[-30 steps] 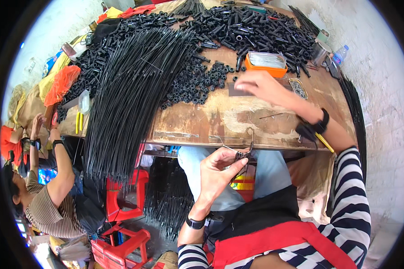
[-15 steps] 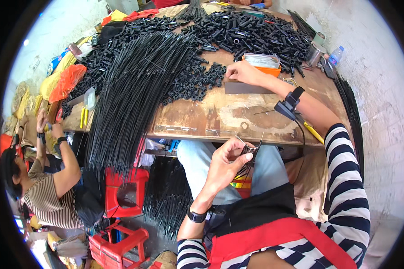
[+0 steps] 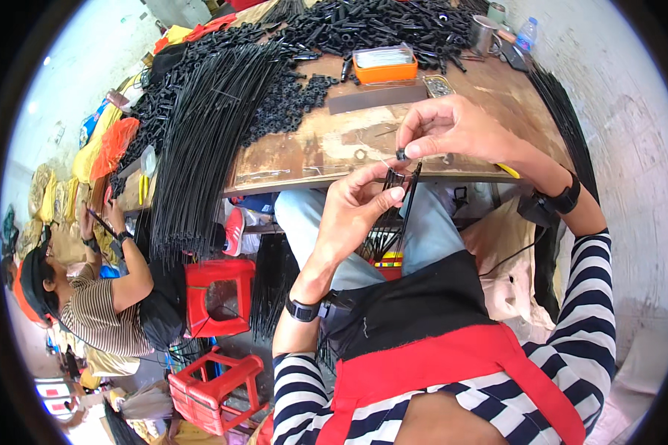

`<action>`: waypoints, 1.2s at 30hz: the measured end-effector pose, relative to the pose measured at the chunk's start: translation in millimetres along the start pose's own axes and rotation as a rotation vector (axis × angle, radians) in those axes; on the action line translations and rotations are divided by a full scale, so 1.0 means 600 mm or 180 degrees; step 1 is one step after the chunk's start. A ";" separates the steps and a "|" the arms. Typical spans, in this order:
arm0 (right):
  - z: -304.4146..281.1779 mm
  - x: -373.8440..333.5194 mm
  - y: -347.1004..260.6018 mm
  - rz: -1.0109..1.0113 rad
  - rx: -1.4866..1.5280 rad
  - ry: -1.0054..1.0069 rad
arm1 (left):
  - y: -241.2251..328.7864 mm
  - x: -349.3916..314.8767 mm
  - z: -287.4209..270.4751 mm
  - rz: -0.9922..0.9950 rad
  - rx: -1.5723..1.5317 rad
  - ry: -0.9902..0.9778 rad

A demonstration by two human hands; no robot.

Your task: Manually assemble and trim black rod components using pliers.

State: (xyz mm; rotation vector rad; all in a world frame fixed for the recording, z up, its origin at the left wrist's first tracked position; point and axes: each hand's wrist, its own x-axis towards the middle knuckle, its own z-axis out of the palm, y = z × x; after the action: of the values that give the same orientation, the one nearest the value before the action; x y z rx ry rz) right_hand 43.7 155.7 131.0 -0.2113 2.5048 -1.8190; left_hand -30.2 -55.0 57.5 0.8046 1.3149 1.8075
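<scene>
In front of my lap, below the table edge, my left hand (image 3: 352, 211) is closed around several thin black rods (image 3: 408, 204) whose ends stick up past the thumb. Just above and to the right, my right hand (image 3: 456, 133) pinches a small black ring-like part (image 3: 401, 154) between thumb and fingers, close to the rod tips. Whether the part touches the rods I cannot tell. A thin pale wire (image 3: 385, 157) rises by my left fingers. More small black ring-like parts (image 3: 286, 111) are heaped on the table, left of my hands.
On the wooden table (image 3: 334, 144) lie a long bundle of black rods (image 3: 208, 148), a heap of black tubular pieces (image 3: 364, 26), an orange box (image 3: 386, 70) and a dark flat bar (image 3: 378, 98). Red stools (image 3: 219, 297) stand at left, near another person (image 3: 107, 311) in stripes.
My right hand has come from the small-parts heap toward my left hand, with a small black ring-like part in its fingers. My left hand has risen slightly, still holding the rods. The view has shifted.
</scene>
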 end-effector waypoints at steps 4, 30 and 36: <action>0.001 -0.043 0.001 0.0013 0.0208 0.0120 | -0.001 -0.003 0.029 -0.0022 0.0062 -0.0088; 0.025 -0.124 0.032 -0.1134 -0.0549 0.0810 | -0.019 0.000 0.121 0.0117 0.0389 0.0425; 0.007 -0.177 0.071 -0.1247 0.0323 0.1368 | -0.024 0.023 0.150 -0.0010 -0.0212 -0.0142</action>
State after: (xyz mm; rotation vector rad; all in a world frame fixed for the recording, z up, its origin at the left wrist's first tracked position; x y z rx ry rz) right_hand 145.5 178.6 83.9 -0.3649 2.7925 -2.3566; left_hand 40.0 3.6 69.3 0.8017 1.2204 1.8111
